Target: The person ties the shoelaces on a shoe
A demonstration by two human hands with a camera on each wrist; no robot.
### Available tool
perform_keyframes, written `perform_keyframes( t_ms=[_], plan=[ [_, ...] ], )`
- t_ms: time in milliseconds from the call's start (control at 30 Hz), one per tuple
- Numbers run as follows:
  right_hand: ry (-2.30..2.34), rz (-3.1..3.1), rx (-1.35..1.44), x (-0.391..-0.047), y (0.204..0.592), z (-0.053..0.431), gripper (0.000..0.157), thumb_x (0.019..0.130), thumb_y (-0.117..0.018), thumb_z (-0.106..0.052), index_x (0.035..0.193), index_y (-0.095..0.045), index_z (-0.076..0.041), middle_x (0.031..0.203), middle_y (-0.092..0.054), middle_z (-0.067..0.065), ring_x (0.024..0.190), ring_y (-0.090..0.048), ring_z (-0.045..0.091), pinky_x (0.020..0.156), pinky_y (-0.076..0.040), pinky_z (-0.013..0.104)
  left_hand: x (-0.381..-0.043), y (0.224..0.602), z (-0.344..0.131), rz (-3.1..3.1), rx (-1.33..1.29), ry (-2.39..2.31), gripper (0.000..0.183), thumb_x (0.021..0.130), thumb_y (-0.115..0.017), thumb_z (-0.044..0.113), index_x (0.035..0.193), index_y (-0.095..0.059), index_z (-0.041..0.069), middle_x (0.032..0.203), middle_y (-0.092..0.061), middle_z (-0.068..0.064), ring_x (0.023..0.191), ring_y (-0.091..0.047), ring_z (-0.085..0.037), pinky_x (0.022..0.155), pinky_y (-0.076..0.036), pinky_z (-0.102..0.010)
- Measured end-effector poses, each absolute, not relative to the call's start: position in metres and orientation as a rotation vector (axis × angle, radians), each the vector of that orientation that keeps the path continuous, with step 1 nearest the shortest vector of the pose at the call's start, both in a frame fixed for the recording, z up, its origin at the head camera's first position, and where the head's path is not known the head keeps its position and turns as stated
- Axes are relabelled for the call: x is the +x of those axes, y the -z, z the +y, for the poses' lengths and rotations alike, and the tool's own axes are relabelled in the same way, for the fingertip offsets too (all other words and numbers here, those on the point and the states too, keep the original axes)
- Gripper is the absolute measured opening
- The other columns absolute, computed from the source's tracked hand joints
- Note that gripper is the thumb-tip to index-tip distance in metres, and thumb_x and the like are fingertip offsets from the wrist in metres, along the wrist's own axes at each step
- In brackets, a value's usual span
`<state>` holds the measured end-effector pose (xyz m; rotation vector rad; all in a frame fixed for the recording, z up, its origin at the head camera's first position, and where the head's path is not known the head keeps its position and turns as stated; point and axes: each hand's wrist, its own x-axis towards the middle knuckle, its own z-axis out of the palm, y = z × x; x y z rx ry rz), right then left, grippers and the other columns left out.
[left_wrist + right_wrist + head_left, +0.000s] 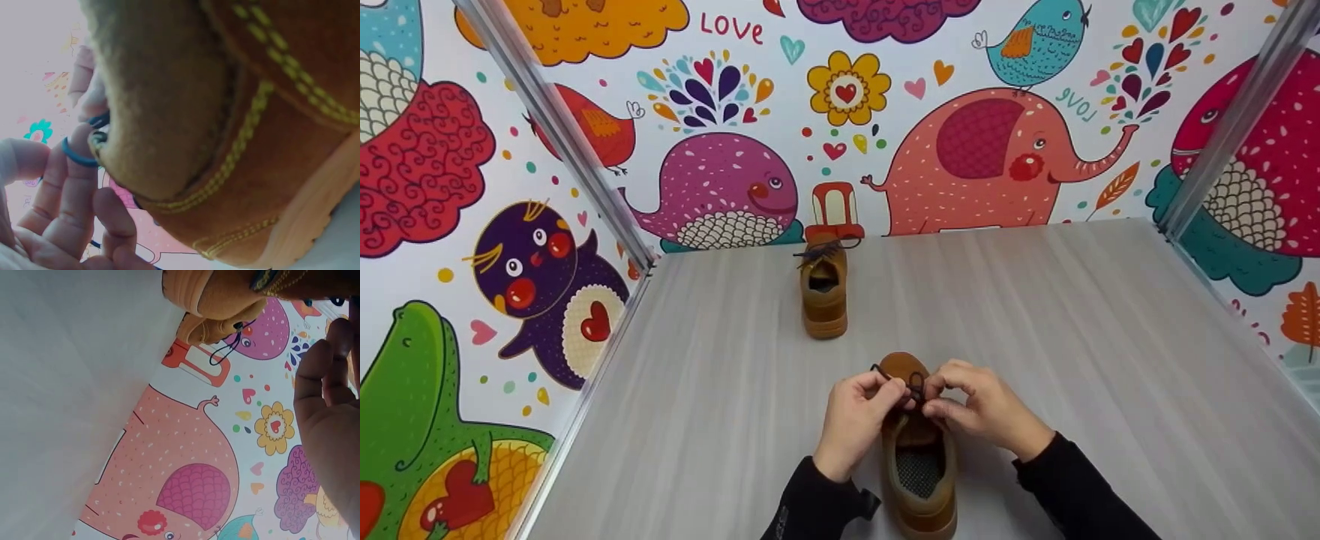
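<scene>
A tan-brown shoe (928, 519) points away from me on the floor, its heel nearest. Over its front, the left hand (849, 424) pinches the dark shoelace (916, 382) between thumb and forefinger. The right hand (988, 409) holds a loop of the same lace from the other side, close to the left fingertips. From the left wrist, the shoe's padded collar and yellow stitching fill much of the view, and a bit of lace (79, 160) curves across the left fingers. Fingers partly cover the knot area.
A matching shoe (825, 319) with dark laces stands farther off, by the back wall. Printed panels with cartoon animals enclose the grey wood-look surface (697, 420) at the back and sides. Metal strips (574, 142) run along the corners.
</scene>
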<state>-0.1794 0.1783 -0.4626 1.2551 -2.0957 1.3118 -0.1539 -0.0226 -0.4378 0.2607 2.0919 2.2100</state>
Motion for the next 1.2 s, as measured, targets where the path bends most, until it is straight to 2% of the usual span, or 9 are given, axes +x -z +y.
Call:
perform_keyframes(
  t_ms=[133, 267, 400, 600, 767, 867, 967, 1100, 1200],
  plan=[
    [-1.299, -2.165, 1.291, -0.186, 0.473, 0.186, 0.03, 0.075, -0.071, 0.01, 0.1, -0.061, -0.004, 0.091, -0.063, 0.006, 0.085, -0.062, 0.019, 0.073, -0.052, 0.025, -0.154, 0.439, -0.024, 2.085, 0.235, -2.212, 0.02, 0.091, -0.062, 0.01, 0.082, -0.066, -0.007, 0.082, -0.068, -0.019, 0.078, -0.068, -0.031, 0.072, -0.055, -0.034],
    [-1.217, -2.247, 1.333, -0.192, 0.482, 0.19, 0.032, 0.083, -0.067, 0.003, 0.112, -0.062, -0.01, 0.103, -0.065, 0.001, 0.091, -0.061, 0.015, 0.076, -0.051, 0.026, -0.155, 0.44, -0.026, 2.082, 0.225, -2.207, 0.019, 0.091, -0.062, 0.011, 0.082, -0.066, -0.007, 0.083, -0.069, -0.018, 0.079, -0.068, -0.033, 0.073, -0.055, -0.036],
    [-1.141, -2.224, 1.368, -0.196, 0.486, 0.19, 0.024, 0.084, -0.069, -0.006, 0.104, -0.067, -0.019, 0.103, -0.066, -0.006, 0.092, -0.06, 0.011, 0.077, -0.048, 0.021, -0.157, 0.443, -0.024, 2.104, 0.255, -2.198, 0.02, 0.091, -0.062, 0.012, 0.082, -0.067, -0.006, 0.082, -0.069, -0.018, 0.078, -0.068, -0.031, 0.072, -0.055, -0.034],
    [-1.156, -2.257, 1.278, -0.194, 0.488, 0.194, 0.016, 0.087, -0.067, -0.006, 0.095, -0.064, -0.019, 0.1, -0.061, -0.006, 0.09, -0.058, 0.01, 0.074, -0.049, 0.023, -0.164, 0.462, -0.025, 2.086, 0.23, -2.211, 0.022, 0.09, -0.064, 0.017, 0.081, -0.067, -0.003, 0.081, -0.069, -0.014, 0.077, -0.068, -0.026, 0.069, -0.055, -0.032],
    [-1.2, -2.245, 1.159, -0.184, 0.468, 0.205, 0.027, 0.079, -0.069, 0.009, 0.09, -0.063, -0.015, 0.096, -0.063, 0.002, 0.086, -0.061, 0.018, 0.073, -0.05, 0.024, -0.168, 0.471, -0.028, 2.13, 0.217, -2.197, 0.023, 0.09, -0.066, 0.023, 0.081, -0.069, 0.002, 0.082, -0.07, -0.01, 0.076, -0.067, -0.023, 0.071, -0.055, -0.033],
    [-1.203, -2.225, 1.091, -0.18, 0.459, 0.217, 0.034, 0.075, -0.07, 0.014, 0.089, -0.063, -0.016, 0.093, -0.064, 0.004, 0.084, -0.061, 0.02, 0.072, -0.048, 0.022, -0.167, 0.475, -0.03, 2.326, 0.238, -2.118, 0.022, 0.089, -0.066, 0.028, 0.078, -0.072, 0.01, 0.078, -0.07, -0.003, 0.071, -0.064, -0.017, 0.064, -0.052, -0.027],
    [-1.2, -2.228, 1.034, -0.179, 0.459, 0.229, 0.036, 0.073, -0.071, 0.014, 0.089, -0.066, -0.018, 0.092, -0.065, 0.004, 0.086, -0.061, 0.02, 0.072, -0.047, 0.021, -0.166, 0.479, -0.033, 2.481, 0.259, -2.074, 0.019, 0.089, -0.067, 0.032, 0.081, -0.075, 0.016, 0.082, -0.071, 0.003, 0.071, -0.06, -0.013, 0.058, -0.047, -0.022],
    [-1.197, -2.261, 1.0, -0.177, 0.459, 0.236, 0.035, 0.074, -0.073, 0.012, 0.089, -0.068, -0.02, 0.091, -0.065, 0.004, 0.091, -0.061, 0.022, 0.077, -0.047, 0.019, -0.165, 0.481, -0.038, 2.275, 0.257, -2.242, 0.025, 0.088, -0.068, 0.029, 0.095, -0.073, 0.005, 0.096, -0.072, -0.005, 0.084, -0.065, -0.021, 0.071, -0.051, -0.028],
    [-1.191, -2.288, 0.993, -0.178, 0.463, 0.238, 0.032, 0.074, -0.073, 0.01, 0.088, -0.068, -0.019, 0.091, -0.065, 0.003, 0.093, -0.061, 0.024, 0.083, -0.044, 0.016, -0.166, 0.48, -0.043, 2.013, 0.169, -2.374, 0.035, 0.088, -0.068, 0.029, 0.103, -0.067, -0.003, 0.098, -0.071, -0.012, 0.09, -0.064, -0.028, 0.078, -0.049, -0.033]
  ],
)
